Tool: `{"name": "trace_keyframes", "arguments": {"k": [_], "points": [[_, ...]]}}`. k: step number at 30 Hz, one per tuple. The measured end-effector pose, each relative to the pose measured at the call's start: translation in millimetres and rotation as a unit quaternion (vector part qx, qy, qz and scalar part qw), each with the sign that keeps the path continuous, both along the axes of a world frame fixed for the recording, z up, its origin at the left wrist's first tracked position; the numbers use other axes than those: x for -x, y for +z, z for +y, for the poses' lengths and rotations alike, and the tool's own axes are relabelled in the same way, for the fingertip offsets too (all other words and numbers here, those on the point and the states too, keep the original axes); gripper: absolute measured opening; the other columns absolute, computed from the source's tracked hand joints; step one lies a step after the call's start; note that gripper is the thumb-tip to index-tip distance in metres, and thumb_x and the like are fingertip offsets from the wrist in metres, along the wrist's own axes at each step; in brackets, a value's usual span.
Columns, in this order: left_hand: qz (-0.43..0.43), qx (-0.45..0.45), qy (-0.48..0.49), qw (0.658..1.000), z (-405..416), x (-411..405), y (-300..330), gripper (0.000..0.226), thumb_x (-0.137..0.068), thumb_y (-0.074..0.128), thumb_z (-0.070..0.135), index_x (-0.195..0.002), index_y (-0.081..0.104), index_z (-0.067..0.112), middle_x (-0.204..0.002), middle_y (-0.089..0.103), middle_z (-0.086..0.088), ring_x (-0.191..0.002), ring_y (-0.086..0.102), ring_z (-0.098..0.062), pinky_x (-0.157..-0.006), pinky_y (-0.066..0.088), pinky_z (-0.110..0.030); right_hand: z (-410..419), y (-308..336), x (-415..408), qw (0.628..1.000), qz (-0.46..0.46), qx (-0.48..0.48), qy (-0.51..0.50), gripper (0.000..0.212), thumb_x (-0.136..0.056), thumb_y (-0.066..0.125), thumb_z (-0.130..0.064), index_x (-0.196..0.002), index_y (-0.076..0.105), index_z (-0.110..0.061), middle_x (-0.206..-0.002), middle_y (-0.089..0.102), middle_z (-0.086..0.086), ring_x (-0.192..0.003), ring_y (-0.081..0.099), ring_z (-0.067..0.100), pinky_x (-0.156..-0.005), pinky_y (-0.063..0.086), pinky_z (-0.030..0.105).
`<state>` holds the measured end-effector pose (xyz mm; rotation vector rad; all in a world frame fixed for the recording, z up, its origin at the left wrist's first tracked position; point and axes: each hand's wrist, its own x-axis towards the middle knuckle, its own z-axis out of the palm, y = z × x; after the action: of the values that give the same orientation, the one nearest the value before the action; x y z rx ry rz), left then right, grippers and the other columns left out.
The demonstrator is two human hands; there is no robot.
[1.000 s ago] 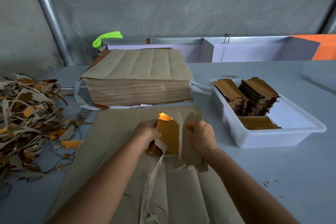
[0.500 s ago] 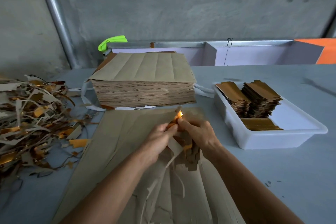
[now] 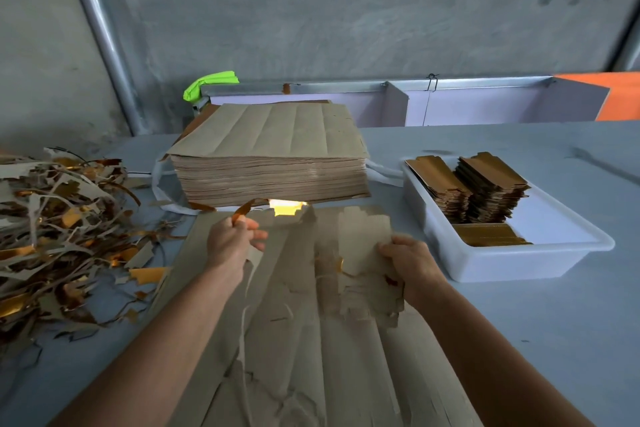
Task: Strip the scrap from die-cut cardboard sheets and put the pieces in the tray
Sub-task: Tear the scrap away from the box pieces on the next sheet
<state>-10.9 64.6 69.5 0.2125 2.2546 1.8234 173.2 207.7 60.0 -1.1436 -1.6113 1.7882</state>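
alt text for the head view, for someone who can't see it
Over a torn cardboard sheet, the left hand pinches a gold scrap strip and the right hand grips a cut piece. Scrap pile left, sheet stack behind, tray right.

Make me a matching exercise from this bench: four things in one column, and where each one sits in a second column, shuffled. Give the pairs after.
Things
1. scrap pile
2. stack of uncut sheets
3. white tray
4. green cloth

Places
A. right side of the table, holding stripped gold pieces
B. on the rail behind the stack
C. left side of the table
D. middle of the table, beyond the hands

Pairs: 1-C, 2-D, 3-A, 4-B
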Motion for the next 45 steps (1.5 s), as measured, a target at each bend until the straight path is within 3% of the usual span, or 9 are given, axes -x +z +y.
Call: {"name": "trace_keyframes", "arguments": {"k": [8, 11, 15, 17, 20, 23, 28, 38, 45], "points": [[0.043, 0.082, -0.065, 0.994, 5.2, -3.2, -19.6, 0.035, -0.097, 0.037, 0.001, -0.130, 0.047, 0.009, -0.085, 0.064, -0.004, -0.050, 0.053, -0.015, -0.046, 0.043, -0.024, -2.6, 0.5, 6.4, 0.997, 0.070, 0.027, -0.012, 0.015, -0.089, 0.057, -0.002, -0.094, 0.066, -0.012, -0.090, 0.067, 0.009, -0.081, 0.064, 0.023, -0.058, 0.051, 0.032], [0.148, 0.170, -0.151, 0.963, 4.2, -13.8, -23.0, 0.074, -0.091, 0.058, 0.008, -0.149, 0.019, 0.032, -0.123, 0.053, -0.011, -0.088, 0.062, -0.023, -0.074, 0.049, -0.029, -4.3, 2.0, 7.3, 0.995, 0.093, 0.024, -0.006, 0.013, -0.088, 0.059, -0.002, -0.088, 0.067, -0.012, -0.083, 0.070, 0.007, -0.075, 0.066, 0.022, -0.051, 0.051, 0.030], [0.368, 0.243, -0.250, 0.862, 8.2, -33.2, -21.9, 0.098, -0.071, 0.076, 0.048, -0.149, 0.019, 0.034, -0.153, 0.016, -0.007, -0.136, 0.023, -0.024, -0.108, 0.028, -0.039, -11.6, 2.7, 10.3, 0.993, 0.113, -0.006, 0.024, 0.012, -0.088, 0.060, -0.003, -0.086, 0.068, -0.011, -0.077, 0.071, 0.003, -0.069, 0.068, 0.015, -0.049, 0.052, 0.026], [0.362, 0.252, -0.301, 0.845, 14.5, -40.1, -22.0, 0.089, -0.070, 0.076, 0.051, -0.145, 0.034, 0.026, -0.144, 0.041, -0.001, -0.128, 0.039, -0.022, -0.106, 0.035, -0.037, -15.9, 4.0, 12.3, 0.991, 0.132, -0.001, 0.032, 0.010, -0.089, 0.060, -0.004, -0.085, 0.068, -0.009, -0.074, 0.071, 0.002, -0.065, 0.068, 0.013, -0.049, 0.053, 0.026], [0.287, 0.195, -0.300, 0.889, 17.7, -45.2, -21.9, 0.047, -0.075, 0.078, 0.031, -0.115, 0.063, 0.011, -0.098, 0.071, -0.006, -0.083, 0.065, -0.012, -0.075, 0.050, -0.026, -19.2, 5.2, 14.9, 0.990, 0.138, 0.007, 0.013, 0.010, -0.090, 0.060, -0.007, -0.085, 0.068, -0.010, -0.074, 0.070, 0.003, -0.062, 0.067, 0.014, -0.045, 0.051, 0.027], [0.306, 0.172, -0.295, 0.888, 12.1, -44.0, -21.9, 0.016, -0.084, 0.070, 0.020, -0.086, 0.073, 0.005, -0.060, 0.065, -0.004, -0.041, 0.050, 0.007, -0.046, 0.035, -0.007, -16.8, 4.1, 15.6, 0.990, 0.136, 0.015, -0.028, 0.013, -0.090, 0.061, -0.007, -0.080, 0.066, -0.012, -0.076, 0.068, 0.003, -0.068, 0.064, 0.016, -0.051, 0.053, 0.030], [0.333, 0.191, -0.279, 0.880, 1.8, -37.1, -19.3, 0.015, -0.086, 0.068, 0.018, -0.078, 0.072, 0.005, -0.060, 0.064, 0.002, -0.051, 0.048, -0.001, -0.053, 0.034, -0.014, -9.0, 0.1, 15.6, 0.984, 0.136, 0.042, -0.103, 0.013, -0.089, 0.062, -0.004, -0.077, 0.063, -0.010, -0.080, 0.065, 0.004, -0.073, 0.060, 0.017, -0.071, 0.054, 0.033], [0.349, 0.176, -0.098, 0.915, -19.5, 2.5, -22.3, 0.015, -0.088, 0.063, 0.009, -0.077, 0.067, 0.001, -0.059, 0.052, 0.006, -0.054, 0.043, -0.004, -0.049, 0.027, -0.010, 2.8, -3.6, 12.1, 0.984, 0.079, 0.027, -0.157, 0.004, -0.092, 0.058, -0.013, -0.089, 0.056, -0.012, -0.083, 0.059, 0.003, -0.078, 0.056, 0.020, -0.074, 0.047, 0.037], [0.338, 0.183, -0.026, 0.923, -18.0, 12.7, -25.5, 0.019, -0.090, 0.060, 0.012, -0.072, 0.062, 0.007, -0.061, 0.052, 0.004, -0.058, 0.046, -0.012, -0.050, 0.029, -0.025, -5.1, 2.4, 14.3, 0.984, 0.102, 0.062, -0.132, 0.003, -0.089, 0.061, -0.009, -0.088, 0.059, -0.012, -0.090, 0.060, 0.008, -0.079, 0.056, 0.020, -0.076, 0.051, 0.039]]}}
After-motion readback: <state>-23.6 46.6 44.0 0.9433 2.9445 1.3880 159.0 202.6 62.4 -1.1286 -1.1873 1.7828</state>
